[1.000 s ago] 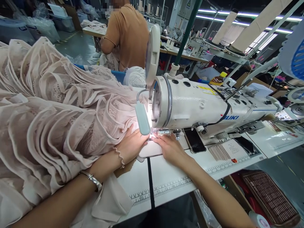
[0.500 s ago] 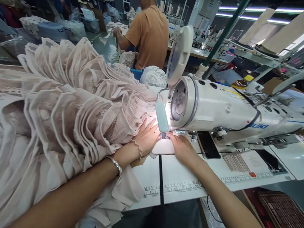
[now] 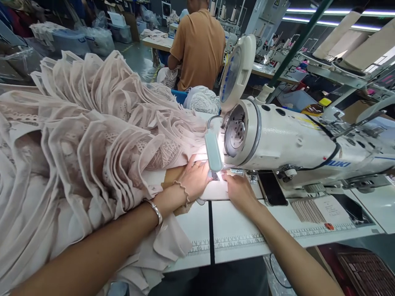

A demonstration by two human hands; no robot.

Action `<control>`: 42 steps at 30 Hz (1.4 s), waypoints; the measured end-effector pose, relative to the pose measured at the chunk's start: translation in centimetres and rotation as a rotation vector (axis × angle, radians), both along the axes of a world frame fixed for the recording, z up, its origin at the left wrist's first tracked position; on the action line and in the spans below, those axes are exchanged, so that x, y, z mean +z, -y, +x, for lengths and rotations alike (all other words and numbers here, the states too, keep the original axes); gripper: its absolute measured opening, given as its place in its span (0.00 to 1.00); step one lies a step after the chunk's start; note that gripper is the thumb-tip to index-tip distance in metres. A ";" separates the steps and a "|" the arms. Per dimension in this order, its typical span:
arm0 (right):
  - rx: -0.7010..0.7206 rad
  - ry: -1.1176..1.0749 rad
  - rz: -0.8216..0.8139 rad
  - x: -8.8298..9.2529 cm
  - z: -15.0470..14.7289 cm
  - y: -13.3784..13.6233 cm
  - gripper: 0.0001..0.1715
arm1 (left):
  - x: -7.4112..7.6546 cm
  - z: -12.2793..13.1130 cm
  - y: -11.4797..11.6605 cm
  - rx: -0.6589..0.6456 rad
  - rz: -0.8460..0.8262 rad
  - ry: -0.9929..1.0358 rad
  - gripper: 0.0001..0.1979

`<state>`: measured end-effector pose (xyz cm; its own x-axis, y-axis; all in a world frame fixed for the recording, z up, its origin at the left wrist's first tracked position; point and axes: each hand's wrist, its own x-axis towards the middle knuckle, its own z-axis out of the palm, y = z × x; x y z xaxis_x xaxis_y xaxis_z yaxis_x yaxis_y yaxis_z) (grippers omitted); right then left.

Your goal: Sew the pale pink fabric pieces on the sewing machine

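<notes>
A big heap of pale pink ruffled lace fabric [image 3: 92,135] covers the left of the white sewing table [image 3: 240,234]. My left hand [image 3: 194,179] lies flat with fingers stretched out, pressing the fabric edge just left of the needle. On the other side my right hand [image 3: 237,189] rests palm down on the fabric at the presser foot, its fingertips under the lit head of the white sewing machine [image 3: 290,144]. A small lamp [image 3: 213,150] hangs between my hands and the needle and hides it.
A dark phone [image 3: 271,188] lies on the table under the machine arm, with paper sheets [image 3: 321,209] to its right. A person in an orange shirt [image 3: 199,45] works at a table behind. Bins and bagged cloth stand at the far left.
The view has shifted slightly. A bit more bare brown surface shows beside my left wrist as the fabric has slid. Both hands stay at the needle.
</notes>
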<state>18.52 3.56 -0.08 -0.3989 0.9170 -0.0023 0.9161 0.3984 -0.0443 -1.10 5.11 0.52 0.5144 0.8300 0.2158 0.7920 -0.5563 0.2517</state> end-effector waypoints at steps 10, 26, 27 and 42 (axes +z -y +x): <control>0.037 -0.023 0.063 -0.5 0.4 0.6 0.33 | -0.3 -0.4 -0.1 -0.038 -0.043 0.059 0.16; 0.010 -0.049 -0.024 0.2 0.2 0.9 0.34 | -0.6 -0.2 0.1 -0.027 0.060 0.106 0.14; 0.013 -0.042 -0.026 0.3 0.1 0.9 0.33 | -0.7 -0.2 0.1 -0.025 0.071 0.112 0.14; -0.010 0.017 -0.092 1.3 -0.5 1.0 0.32 | -1.0 -0.2 0.0 -0.007 0.138 0.048 0.12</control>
<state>18.00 2.57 1.23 -0.3891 0.9165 -0.0930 0.9209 0.3844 -0.0645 -1.29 5.06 -0.47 0.5060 0.7873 0.3523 0.7771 -0.5934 0.2100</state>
